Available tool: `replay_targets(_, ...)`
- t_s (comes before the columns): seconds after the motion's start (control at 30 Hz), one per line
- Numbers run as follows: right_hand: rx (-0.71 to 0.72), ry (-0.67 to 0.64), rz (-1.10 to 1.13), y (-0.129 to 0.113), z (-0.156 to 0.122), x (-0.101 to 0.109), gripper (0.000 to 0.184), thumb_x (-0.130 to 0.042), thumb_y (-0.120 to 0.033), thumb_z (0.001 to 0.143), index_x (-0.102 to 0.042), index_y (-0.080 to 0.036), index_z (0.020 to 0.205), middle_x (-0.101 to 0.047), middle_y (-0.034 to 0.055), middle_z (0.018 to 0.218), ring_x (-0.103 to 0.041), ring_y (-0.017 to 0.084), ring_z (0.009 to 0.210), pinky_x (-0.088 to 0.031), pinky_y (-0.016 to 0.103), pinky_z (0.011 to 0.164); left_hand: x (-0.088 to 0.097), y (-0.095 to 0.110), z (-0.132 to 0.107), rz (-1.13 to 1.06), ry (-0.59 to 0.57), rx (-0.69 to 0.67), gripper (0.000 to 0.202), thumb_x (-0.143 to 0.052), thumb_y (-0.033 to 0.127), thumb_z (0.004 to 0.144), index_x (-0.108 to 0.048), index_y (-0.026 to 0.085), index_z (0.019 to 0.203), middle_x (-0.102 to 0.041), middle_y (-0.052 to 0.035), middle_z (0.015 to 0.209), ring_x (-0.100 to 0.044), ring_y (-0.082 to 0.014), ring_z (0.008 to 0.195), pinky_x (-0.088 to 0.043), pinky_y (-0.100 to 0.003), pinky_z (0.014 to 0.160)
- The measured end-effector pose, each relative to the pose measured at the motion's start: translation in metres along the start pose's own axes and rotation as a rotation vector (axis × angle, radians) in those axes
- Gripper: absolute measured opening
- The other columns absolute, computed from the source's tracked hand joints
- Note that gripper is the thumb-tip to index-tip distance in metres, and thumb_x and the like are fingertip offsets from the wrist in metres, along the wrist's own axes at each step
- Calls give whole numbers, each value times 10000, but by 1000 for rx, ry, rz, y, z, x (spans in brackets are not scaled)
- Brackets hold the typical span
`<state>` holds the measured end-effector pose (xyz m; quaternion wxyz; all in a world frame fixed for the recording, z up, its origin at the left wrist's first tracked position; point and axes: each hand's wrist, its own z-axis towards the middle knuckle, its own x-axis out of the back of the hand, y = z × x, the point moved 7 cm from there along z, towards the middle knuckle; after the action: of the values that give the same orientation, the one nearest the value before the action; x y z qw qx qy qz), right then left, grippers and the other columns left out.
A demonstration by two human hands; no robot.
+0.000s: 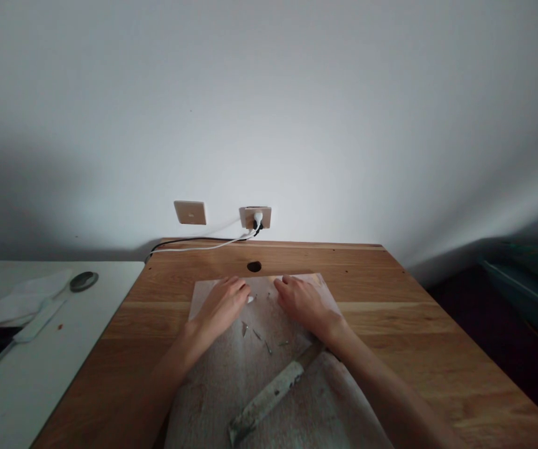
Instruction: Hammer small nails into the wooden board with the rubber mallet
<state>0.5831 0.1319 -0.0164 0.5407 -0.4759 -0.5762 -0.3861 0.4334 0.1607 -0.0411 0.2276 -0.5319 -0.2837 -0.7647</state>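
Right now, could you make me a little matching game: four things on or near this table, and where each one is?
Things:
1 knife
2 white plug
3 small white piece
4 round hole

Places:
A in the wall socket
B at the fingertips of the left hand
C in the tabletop, beyond the mat
D on the mat, by the wrist of the right hand

Pairs: 1-D, 2-A, 3-B, 4-C.

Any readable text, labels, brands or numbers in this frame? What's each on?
None: no legible text anywhere.
Socket plate, blank wall plate: no markings show.
Knife blade, sheet under it: stains only, no lettering.
Things on the white table: too dim and small to tell.
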Motion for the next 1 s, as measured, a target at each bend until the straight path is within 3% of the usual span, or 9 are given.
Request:
replay_targets(0.07, 28, -7, 53, -3, -4, 4, 244, -467, -83, 1003, -694, -104, 1090, -750, 179, 1085, -731, 254, 980, -489, 303, 806, 1, 0, 3, 7, 1, 39, 158, -626, 111, 948, -691, 180, 821, -692, -74, 895, -673, -248, 921, -520, -375, 898)
replay_targets(0.23, 246, -177, 239, -19, -23, -5, 111, -628, -175, 958, -737, -194, 963, -791, 14, 908, -717, 142, 800, -462, 196, 700, -6, -5, 2, -10, -85, 158, 161, -584, 77, 949, -721, 161, 941, -738, -85, 970, -705, -239, 936, -524, -338, 884)
replay_targets(0.3, 276, -210, 274, -20, -27, -9, 98, -654, -201, 953, -743, -201, 993, -791, -4, 867, -716, 137, 778, -464, 191, 690, -7, -7, -2, -74, -89, 165, 183, -596, 67, 935, -724, 174, 1011, -749, -74, 1024, -713, -230, 967, -519, -314, 883)
replay_targets(0.5, 98, -84, 186, -4, -13, -5, 245, -496, -264, 1069, -699, -129, 1086, -800, 111, 979, -753, 219, 911, -500, 266, 765, -9, -15, -3, -155, -92, 175, 189, -582, 65, 936, -721, 191, 920, -739, -54, 979, -705, -205, 922, -486, -286, 818)
replay_targets(0.6, 4, -36, 83, -3, -1, -4, 319, -473, -316, 1087, -698, -91, 1088, -782, 191, 1031, -753, 288, 985, -529, 343, 820, -4, -23, 4, -198, -58, 288, 117, -627, 124, 923, -680, 183, 837, -712, -31, 871, -676, -189, 821, -461, -280, 752)
replay_targets(0.67, -37, -29, 25, -6, 7, -6, 321, -513, -355, 1079, -694, -94, 1123, -775, 169, 1046, -751, 279, 980, -560, 384, 839, 3, -25, 7, -218, -16, 357, 113, -629, 126, 913, -654, 182, 818, -690, -17, 828, -653, -177, 781, -445, -271, 721)
replay_targets(0.8, -46, -52, -30, -11, 21, -17, 283, -618, -397, 1039, -693, -144, 1142, -747, 66, 1084, -735, 205, 952, -607, 416, 867, 14, 2, -2, -270, -9, 170, 109, -618, 109, 924, -657, 191, 863, -674, -17, 889, -651, -172, 841, -461, -268, 763)
replay_targets(0.9, 0, -63, -28, -13, 25, -23, 258, -660, -356, 1017, -687, -148, 1168, -730, 71, 1141, -723, 211, 991, -609, 421, 882, 16, 31, -32, -263, -42, -24, 111, -617, 120, 947, -680, 200, 902, -673, -32, 955, -652, -192, 929, -483, -291, 835)
replay_targets(1.0, 46, -58, 2, -12, 25, -23, 257, -662, -342, 1016, -678, -155, 1191, -721, 71, 1164, -717, 216, 1012, -605, 429, 894, 15, 44, -64, -284, -79, -58, 86, -697, 165, 911, -694, 214, 982, -696, -34, 1001, -652, -220, 980, -509, -315, 862)
